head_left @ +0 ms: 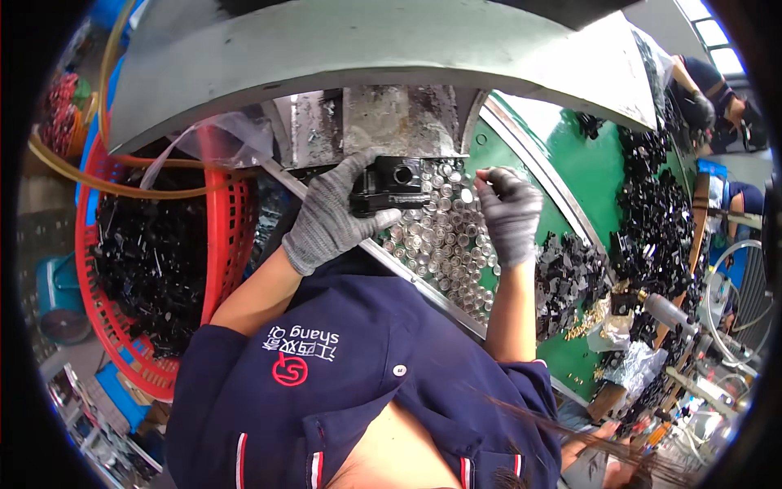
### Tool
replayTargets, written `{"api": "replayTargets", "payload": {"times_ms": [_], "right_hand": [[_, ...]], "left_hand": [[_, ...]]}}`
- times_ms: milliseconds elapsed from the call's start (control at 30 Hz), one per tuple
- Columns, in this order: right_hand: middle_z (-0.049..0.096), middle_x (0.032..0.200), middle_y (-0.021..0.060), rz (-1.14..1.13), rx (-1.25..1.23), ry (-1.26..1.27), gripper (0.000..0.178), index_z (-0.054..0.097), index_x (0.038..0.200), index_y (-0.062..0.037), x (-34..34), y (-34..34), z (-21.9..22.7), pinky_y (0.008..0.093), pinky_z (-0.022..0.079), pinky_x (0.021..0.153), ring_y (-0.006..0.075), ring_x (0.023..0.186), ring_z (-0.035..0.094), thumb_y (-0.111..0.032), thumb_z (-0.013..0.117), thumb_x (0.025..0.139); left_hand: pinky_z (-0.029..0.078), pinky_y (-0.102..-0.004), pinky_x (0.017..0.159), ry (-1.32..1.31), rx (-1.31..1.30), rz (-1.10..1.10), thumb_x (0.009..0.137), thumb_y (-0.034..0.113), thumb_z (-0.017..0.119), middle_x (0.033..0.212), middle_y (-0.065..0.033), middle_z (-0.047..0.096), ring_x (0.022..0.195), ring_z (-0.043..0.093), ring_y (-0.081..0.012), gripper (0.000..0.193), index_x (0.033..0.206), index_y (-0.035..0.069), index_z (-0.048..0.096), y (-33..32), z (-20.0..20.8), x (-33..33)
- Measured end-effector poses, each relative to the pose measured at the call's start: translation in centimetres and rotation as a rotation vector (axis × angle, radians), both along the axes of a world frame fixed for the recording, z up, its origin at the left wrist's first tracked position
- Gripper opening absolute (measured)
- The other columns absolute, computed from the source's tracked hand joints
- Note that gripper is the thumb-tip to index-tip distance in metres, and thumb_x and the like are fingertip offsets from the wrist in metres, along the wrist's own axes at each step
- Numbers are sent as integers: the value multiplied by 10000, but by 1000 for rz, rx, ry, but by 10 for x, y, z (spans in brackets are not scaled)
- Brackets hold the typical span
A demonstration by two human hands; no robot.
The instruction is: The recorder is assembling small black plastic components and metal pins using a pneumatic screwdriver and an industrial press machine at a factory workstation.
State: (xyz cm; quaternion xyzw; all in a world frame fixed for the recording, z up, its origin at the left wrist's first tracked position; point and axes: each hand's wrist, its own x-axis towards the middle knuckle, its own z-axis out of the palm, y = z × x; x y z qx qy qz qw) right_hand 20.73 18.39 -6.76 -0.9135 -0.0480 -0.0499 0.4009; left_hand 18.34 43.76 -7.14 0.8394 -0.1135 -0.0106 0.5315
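My left hand (330,213), in a grey knitted glove, is wrapped around the left end of a black block-like part (402,174) with a round hole in its upper face. The thumb lies along the part's near edge. To the right, my right hand (511,213), also gloved, has thumb and forefinger drawn together; whatever may be between the tips is too small to make out. Beneath and between both hands spreads a pile of small round silvery pieces (444,238) on the green tabletop (580,169).
A grey metal housing (383,45) overhangs the far side. On the left stands a red perforated basket (218,236) with black parts inside. Black parts (570,281) heap up at right, past a metal rail (554,191). Another person (709,98) works at far right.
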Motion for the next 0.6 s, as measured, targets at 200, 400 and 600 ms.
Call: {"api": "replayTargets", "payload": {"times_ms": [200,400,600], "right_hand": [[677,914,102,182,344,-308,191,718,892,-58,-1,60,50,281,508,713,205,788,639,24,735,720],[667,984,115,290,60,-620,223,714,933,-59,3,80,49,322,510,760,257,858,641,15,719,722],[654,1047,125,291,-3,-679,313,672,1075,-61,8,88,38,350,509,791,281,910,639,-6,671,767]], "left_hand": [[515,-345,852,62,-154,-20,687,222,812,1045,-174,641,954,654,-254,680,1234,-36,502,-7,23,4],[518,-345,839,-120,-29,49,688,195,799,1037,-160,644,948,655,-240,643,1225,-16,515,2,47,6],[504,-346,857,-152,-93,149,699,188,799,1069,-129,642,975,637,-234,620,1233,31,525,3,46,10]]}}
